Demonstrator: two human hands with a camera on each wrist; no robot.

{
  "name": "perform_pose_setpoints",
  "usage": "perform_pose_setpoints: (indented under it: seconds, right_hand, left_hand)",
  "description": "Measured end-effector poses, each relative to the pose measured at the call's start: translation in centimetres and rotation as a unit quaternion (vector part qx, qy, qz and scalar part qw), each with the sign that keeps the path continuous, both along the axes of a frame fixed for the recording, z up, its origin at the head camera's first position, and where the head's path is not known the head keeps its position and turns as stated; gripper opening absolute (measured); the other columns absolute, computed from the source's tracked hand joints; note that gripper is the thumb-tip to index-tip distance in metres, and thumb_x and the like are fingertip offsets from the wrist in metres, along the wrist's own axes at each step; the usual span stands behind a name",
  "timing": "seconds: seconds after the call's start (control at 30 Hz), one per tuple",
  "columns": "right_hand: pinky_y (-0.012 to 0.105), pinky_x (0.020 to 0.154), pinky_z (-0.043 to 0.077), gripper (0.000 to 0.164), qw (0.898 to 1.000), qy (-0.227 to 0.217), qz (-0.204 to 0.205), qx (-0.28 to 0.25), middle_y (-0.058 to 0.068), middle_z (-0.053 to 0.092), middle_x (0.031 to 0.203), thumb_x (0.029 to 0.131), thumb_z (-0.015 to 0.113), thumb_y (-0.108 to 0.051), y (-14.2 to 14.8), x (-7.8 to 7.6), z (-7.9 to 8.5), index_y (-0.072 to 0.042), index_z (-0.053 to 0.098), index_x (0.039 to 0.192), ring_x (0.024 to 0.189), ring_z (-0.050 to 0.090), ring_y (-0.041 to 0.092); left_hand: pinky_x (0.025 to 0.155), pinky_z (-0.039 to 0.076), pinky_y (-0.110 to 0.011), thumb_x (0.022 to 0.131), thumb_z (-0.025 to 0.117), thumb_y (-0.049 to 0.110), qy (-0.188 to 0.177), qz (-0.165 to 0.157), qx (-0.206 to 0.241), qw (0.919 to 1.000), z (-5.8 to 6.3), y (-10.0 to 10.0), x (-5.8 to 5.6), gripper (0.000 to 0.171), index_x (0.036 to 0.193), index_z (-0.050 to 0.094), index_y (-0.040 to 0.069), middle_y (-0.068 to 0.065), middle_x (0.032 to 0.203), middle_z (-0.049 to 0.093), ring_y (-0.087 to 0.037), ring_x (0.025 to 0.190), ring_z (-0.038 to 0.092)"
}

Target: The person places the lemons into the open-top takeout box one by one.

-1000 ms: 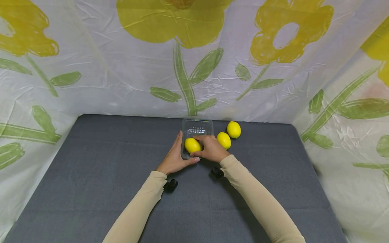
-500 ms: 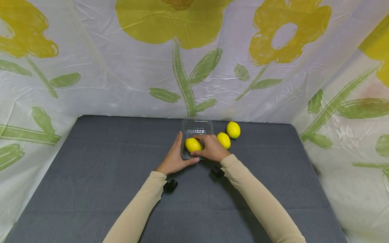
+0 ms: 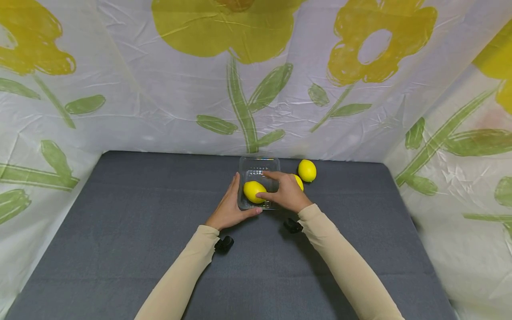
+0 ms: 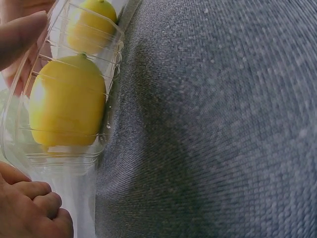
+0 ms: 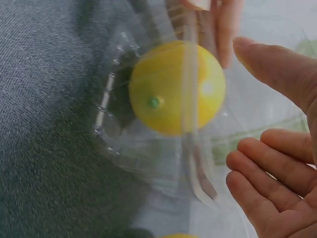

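Grey cloth-covered table. Left hand spread in an L round the tray's near-left corner; right hand spread over its right side, thumb at the lemon, not pinching. Clear plastic tray: likely light, thin, flexy, prone to skid; best hold is opposite rims. Lemon sits in the tray's near half: probably firm, waxy, rolls, hard to bruise; take across its middle. Two more lemons right of tray, one part-hidden.
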State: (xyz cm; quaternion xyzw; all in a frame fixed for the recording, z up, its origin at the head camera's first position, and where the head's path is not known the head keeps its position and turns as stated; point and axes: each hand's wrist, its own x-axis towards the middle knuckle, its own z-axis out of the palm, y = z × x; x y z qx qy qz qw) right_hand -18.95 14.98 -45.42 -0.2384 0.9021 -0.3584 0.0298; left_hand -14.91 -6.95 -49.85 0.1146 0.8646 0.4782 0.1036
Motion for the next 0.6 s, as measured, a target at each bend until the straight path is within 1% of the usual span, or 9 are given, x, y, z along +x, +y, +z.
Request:
perform_pose_setpoints:
  seconds: [0.2,0.33,0.4,0.6]
  right_hand:
    - [0.049,0.105,0.046,0.070,0.998,0.016,-0.044,-0.046,0.015,0.063,0.136,0.084,0.086,-0.032,1.3,0.6,0.8,-0.003,0.059,0.142,0.127,0.058,0.031]
    - [0.050,0.106,0.046,0.069,0.994,0.023,-0.080,-0.074,0.016,0.065,0.134,0.083,0.087,-0.030,2.5,1.0,1.0,-0.001,0.060,0.140,0.126,0.059,0.031]
    - [0.051,0.107,0.044,0.069,0.991,0.026,-0.100,-0.083,0.016,0.065,0.133,0.082,0.088,-0.029,3.2,1.1,0.9,0.000,0.060,0.139,0.126,0.059,0.032]
    - [0.050,0.100,0.050,0.065,0.981,0.051,-0.165,-0.084,0.018,0.067,0.131,0.081,0.089,-0.024,4.9,1.3,0.2,0.002,0.063,0.136,0.120,0.063,0.033]
  left_hand:
    - [0.119,0.017,-0.061,0.084,0.081,0.051,-0.003,-0.002,0.001,1.0000,0.1,0.0,0.0,0.126,0.163,-0.009,0.012,-0.012,0.170,-0.007,-0.030,0.155,-0.001]
    - [0.120,0.017,-0.060,0.083,0.081,0.051,-0.001,-0.002,0.005,1.0000,0.1,0.0,0.0,0.127,0.163,-0.009,0.011,-0.012,0.170,-0.007,-0.030,0.155,-0.001]
    - [0.120,0.016,-0.059,0.083,0.081,0.052,0.001,-0.002,0.007,1.0000,0.0,0.0,0.0,0.127,0.163,-0.008,0.011,-0.012,0.170,-0.006,-0.029,0.155,-0.001]
    - [0.121,0.015,-0.056,0.082,0.082,0.053,0.003,-0.001,0.009,1.0000,-0.2,-0.1,-0.1,0.128,0.163,-0.009,0.012,-0.010,0.170,-0.006,-0.027,0.155,-0.001]
